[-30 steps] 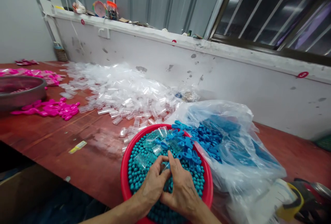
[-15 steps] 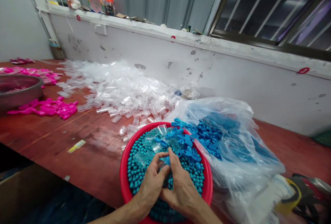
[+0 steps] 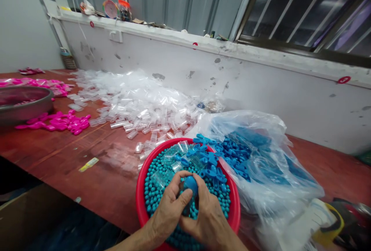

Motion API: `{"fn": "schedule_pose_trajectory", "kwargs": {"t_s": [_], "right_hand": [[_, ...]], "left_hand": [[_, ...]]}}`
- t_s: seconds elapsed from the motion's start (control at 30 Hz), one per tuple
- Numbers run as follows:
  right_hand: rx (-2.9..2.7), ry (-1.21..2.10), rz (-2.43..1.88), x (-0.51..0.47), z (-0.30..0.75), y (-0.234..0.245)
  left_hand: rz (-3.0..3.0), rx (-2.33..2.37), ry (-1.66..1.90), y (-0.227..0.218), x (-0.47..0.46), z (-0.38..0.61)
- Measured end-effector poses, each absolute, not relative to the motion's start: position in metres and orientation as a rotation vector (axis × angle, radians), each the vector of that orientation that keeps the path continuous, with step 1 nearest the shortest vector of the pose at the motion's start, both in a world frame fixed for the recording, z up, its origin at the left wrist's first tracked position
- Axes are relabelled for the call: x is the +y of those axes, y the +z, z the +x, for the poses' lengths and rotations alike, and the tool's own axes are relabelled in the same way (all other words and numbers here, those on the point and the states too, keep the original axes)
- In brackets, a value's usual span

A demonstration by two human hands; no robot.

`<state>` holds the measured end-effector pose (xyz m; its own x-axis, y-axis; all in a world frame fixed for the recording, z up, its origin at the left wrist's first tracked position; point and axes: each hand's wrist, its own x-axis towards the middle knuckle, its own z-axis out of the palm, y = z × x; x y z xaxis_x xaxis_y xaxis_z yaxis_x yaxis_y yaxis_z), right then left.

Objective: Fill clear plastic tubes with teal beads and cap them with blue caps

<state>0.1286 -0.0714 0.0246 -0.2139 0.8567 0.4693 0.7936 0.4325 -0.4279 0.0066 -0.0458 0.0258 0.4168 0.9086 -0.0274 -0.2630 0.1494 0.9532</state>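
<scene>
Over the red basin [image 3: 141, 189], my left hand [image 3: 174, 200] and my right hand [image 3: 205, 208] are close together with curled fingers. Between them they grip a blue plastic piece [image 3: 190, 183] with a smooth rounded end; its lower part is hidden by my fingers and thumbs. Small teal beads [image 3: 153, 199] fill the basin. On top of the beads lie several clear plastic tubes [image 3: 169, 159] and, toward the right rim, a heap of blue plastic pieces [image 3: 210, 164].
A clear plastic bag [image 3: 278, 166] holding more blue pieces spreads right of the basin. Behind it lies a big pile of clear tubes [image 3: 145, 104]. Pink pieces [image 3: 62, 121] and a grey bowl [image 3: 31, 110] are at left. A yellow-labelled strip [image 3: 88, 164] lies on the red table [image 3: 110, 181].
My fingertips have moved apart around the blue piece, and its rounded end now shows more fully between them. The view has shifted slightly.
</scene>
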Motion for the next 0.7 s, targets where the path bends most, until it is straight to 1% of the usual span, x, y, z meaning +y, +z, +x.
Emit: {"fn": "schedule_pose_trajectory", "kwargs": {"t_s": [0.1,0.3,0.47,0.6,0.7], "right_hand": [[-2.068,0.103,-1.334,-0.071,0.126,0.026],[-2.077,0.242,-1.328,-0.066,0.125,0.027],[-2.045,0.61,-1.353,-0.063,0.126,0.025],[-1.968,0.884,-1.366,-0.061,0.132,0.016],[-1.891,1.016,-1.349,-0.059,0.138,0.011]], "left_hand": [[1.122,0.77,0.996,0.027,-0.048,0.008],[1.213,0.876,1.055,0.026,-0.049,0.01],[1.243,0.924,1.096,0.022,-0.048,0.008],[1.058,0.872,1.002,0.017,-0.043,0.003],[0.955,0.816,0.953,0.016,-0.041,-0.005]]}}
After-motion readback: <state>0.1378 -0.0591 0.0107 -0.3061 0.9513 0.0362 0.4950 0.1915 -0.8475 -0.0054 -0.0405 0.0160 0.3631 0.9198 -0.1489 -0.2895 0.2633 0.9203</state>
